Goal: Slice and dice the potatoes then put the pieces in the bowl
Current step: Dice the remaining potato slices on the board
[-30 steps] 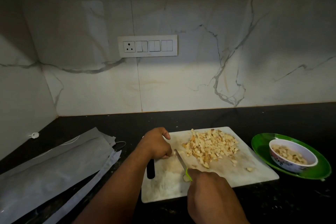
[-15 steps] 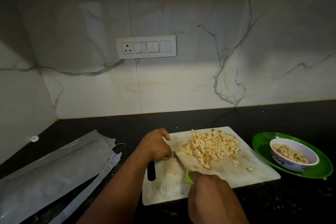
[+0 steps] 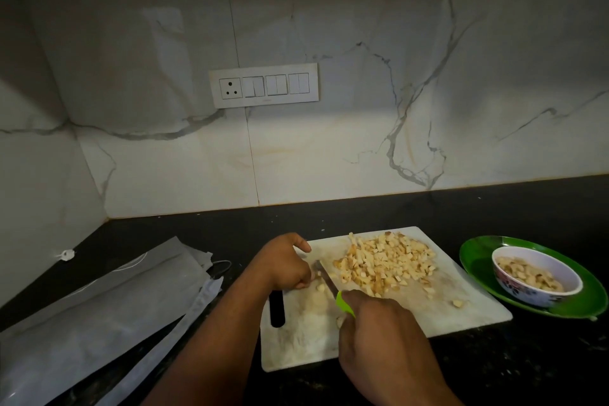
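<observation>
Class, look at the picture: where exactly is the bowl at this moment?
In the head view, the bowl sits at the far right of the counter, on a green plate, just right of the cutting board.

Right hand point(image 3: 379, 336) grips green-handled knife point(image 3: 331, 287), blade angled up-left on white cutting board point(image 3: 461, 316). Left hand point(image 3: 283, 265), fingers curled, rests on board just left of blade; whether it holds a piece cannot be told. Pile of diced potato point(image 3: 385, 262) right of blade. Bowl point(image 3: 535, 277) with pieces sits on green plate point(image 3: 478, 257), black counter point(image 3: 543, 208). Plastic bags point(image 3: 99, 306) at left.
</observation>
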A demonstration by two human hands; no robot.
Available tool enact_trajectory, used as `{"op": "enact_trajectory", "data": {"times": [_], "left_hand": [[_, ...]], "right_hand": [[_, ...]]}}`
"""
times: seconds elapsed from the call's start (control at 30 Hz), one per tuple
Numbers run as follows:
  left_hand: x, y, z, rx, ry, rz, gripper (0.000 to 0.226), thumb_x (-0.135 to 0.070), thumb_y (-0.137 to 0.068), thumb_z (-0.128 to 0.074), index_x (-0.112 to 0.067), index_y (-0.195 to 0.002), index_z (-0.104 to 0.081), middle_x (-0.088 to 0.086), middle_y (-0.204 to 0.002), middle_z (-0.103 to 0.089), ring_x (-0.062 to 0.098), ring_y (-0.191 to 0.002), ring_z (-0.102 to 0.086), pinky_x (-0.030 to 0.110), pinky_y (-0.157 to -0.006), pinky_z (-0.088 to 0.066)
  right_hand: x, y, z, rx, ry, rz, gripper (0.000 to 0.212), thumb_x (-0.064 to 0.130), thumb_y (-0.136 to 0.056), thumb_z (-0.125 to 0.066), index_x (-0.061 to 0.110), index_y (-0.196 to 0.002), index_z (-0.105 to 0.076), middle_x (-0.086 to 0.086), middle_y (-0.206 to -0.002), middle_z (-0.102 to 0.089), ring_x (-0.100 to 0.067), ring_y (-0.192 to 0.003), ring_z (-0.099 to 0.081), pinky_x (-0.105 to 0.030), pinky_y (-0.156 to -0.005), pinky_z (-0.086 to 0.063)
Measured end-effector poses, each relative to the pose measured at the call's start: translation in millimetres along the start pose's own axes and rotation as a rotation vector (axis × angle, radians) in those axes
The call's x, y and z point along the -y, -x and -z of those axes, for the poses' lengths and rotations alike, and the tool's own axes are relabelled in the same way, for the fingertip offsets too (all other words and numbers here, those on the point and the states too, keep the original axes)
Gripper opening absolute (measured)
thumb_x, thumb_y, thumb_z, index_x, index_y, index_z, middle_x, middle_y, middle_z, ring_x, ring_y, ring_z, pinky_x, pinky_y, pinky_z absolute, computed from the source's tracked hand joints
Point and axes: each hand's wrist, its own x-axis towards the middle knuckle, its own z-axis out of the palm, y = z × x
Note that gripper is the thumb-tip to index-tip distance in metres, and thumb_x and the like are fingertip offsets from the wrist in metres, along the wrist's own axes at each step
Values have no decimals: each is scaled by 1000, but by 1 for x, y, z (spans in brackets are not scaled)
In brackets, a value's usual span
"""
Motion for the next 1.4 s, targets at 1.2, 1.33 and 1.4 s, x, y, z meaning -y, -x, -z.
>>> {"op": "enact_trajectory", "data": {"times": [1.2, 1.33, 1.4], "left_hand": [[0, 2, -6, 260, -177, -395, 12, -22, -81, -89, -20, -92, -85, -11, -87, -80, 7, -86, -74, 33, -91, -60], [4, -3, -10, 246, -159, -379, 12, -22, -79, -90, -19, -89, -85, -8, -84, -80, 11, -84, -74, 36, -90, -61], [6, -6, -12, 251, -134, -359, 12, -20, -79, -91, -18, -89, -85, -7, -85, -80, 12, -85, -75, 36, -90, -60]], "right_hand": [[-21, 18, 13, 12, -47, -34, 40, 38, -92, -47, 38, -131, -56, 12, -102, -70, -12, -96, -65, -25, -81, -50], [-19, 21, 11, 33, -2, -4, 41, 39, -93, -44, 36, -132, -55, 8, -105, -69, -14, -97, -64, -26, -81, -50], [-17, 24, 9, 57, 13, 12, 39, 38, -94, -43, 33, -131, -54, 6, -107, -68, -15, -99, -64, -29, -82, -51]]}}
